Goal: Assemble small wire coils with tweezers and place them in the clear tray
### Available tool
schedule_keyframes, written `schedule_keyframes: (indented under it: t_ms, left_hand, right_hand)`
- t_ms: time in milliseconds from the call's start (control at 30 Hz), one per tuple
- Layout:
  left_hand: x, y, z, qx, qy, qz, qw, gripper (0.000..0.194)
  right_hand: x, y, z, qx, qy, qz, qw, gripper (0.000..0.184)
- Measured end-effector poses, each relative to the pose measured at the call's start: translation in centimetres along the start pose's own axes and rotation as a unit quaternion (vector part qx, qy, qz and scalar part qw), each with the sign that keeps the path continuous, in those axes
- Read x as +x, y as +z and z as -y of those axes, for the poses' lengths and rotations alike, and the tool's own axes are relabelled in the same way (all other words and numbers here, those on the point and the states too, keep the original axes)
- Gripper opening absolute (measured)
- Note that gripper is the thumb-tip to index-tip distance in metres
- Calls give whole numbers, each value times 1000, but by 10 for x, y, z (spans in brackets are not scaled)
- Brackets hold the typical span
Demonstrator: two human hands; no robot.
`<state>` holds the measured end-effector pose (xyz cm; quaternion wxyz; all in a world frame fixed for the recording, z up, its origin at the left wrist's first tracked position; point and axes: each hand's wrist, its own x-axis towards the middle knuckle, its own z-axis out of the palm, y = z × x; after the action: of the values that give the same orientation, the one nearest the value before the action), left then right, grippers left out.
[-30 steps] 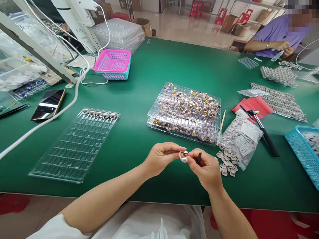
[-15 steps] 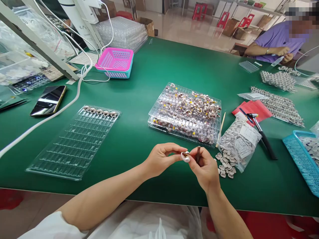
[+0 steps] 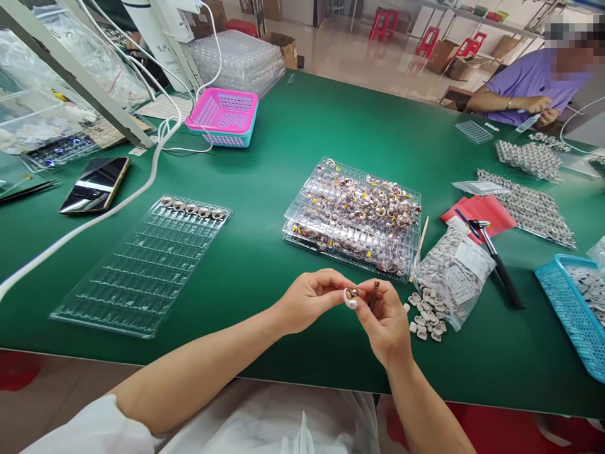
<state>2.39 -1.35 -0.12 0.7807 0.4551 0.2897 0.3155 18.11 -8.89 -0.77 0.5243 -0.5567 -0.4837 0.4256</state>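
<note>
Between both hands, just above the table's near side, is a small white C-shaped piece [image 3: 350,302] with brown and metallic bits inside its curve. My left hand [image 3: 309,302] pinches its left side between thumb and fingers. My right hand [image 3: 385,325] has its thumb and forefinger closed on the right side of the same piece. A dark brown strip [image 3: 374,293] sticks up among the right hand's fingers; its lower end is hidden. Beyond the hands lie stacked clear trays [image 3: 302,211] full of similar white pieces with yellow tabs. Small off-white oval caps [image 3: 428,315] lie loose beside my right hand.
To the left is a clear slotted tray [image 3: 137,271] with several pieces in its top row. A phone [image 3: 94,186], white cable [image 3: 149,180] and pink basket [image 3: 224,104] lie farther out. Rightward are a bag of caps [image 3: 444,258], a hammer [image 3: 503,271] and a blue basket [image 3: 562,309]. A co-worker [image 3: 520,88] sits far right.
My fingers have turned the white piece slightly, and both hands keep their pinch on it. The brown strip has shifted a little in my right hand. The camera view has drifted slightly.
</note>
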Motion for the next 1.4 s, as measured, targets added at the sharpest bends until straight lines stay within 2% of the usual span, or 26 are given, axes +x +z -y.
schedule_keyframes:
  t_ms: [200, 367, 467, 667, 1167, 1267, 1400]
  left_hand:
    - [-5, 5, -5, 1, -10, -33, 999, 22]
    - [-6, 6, -7, -25, -27, -52, 998, 22]
    - [-5, 4, -5, -36, -34, -57, 997, 22]
    - [-6, 5, -4, -52, -46, -59, 996, 22]
    - [-6, 5, -7, -20, -43, -60, 997, 25]
    - [-5, 5, -8, -16, -41, -55, 998, 25]
    - [-3, 3, -8, -2, -40, -38, 998, 23]
  right_hand:
    - [1, -1, -4, -98, -131, -24, 986, 19]
    - [3, -3, 0, -224, -253, -49, 940, 35]
    - [3, -5, -2, -259, -287, -55, 921, 47]
    - [0, -9, -9, -264, -300, -40, 916, 56]
    - [3, -8, -4, -273, -327, -44, 904, 45]
    - [5, -9, 0, -245, -288, -25, 925, 32]
    - [6, -10, 2, -151, -156, 1, 976, 10]
